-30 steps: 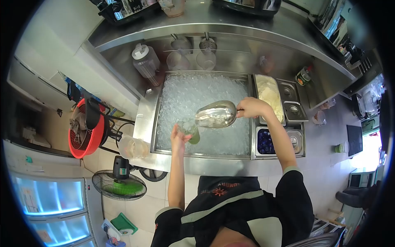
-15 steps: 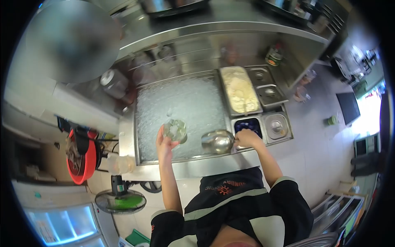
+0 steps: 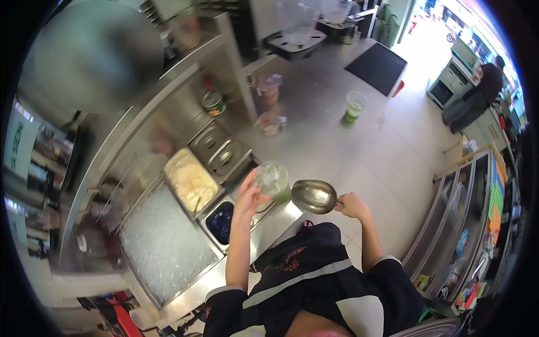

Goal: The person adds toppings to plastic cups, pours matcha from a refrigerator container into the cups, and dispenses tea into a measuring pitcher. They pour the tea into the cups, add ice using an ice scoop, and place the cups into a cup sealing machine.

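My left hand is wrapped round a clear plastic cup with ice on top and something green below. In my right hand is the handle of a shiny metal ice scoop, its bowl close beside the cup. Whether the scoop touches the cup I cannot tell. Both are held over the counter's front edge. To the left lies the ice bin, full of crushed ice. Next to it are a pan of pale yellow food and a small pan of dark blue-purple contents.
Another cup with green liquid stands on the steel counter, near a black mat. Plastic cups are by the partition. Lidded steel pans sit behind the yellow one. A person is at the far right.
My view has turned right, from the ice bin toward the counter. The cup and scoop have moved right with my hands, away from above the ice, and are nearer each other.
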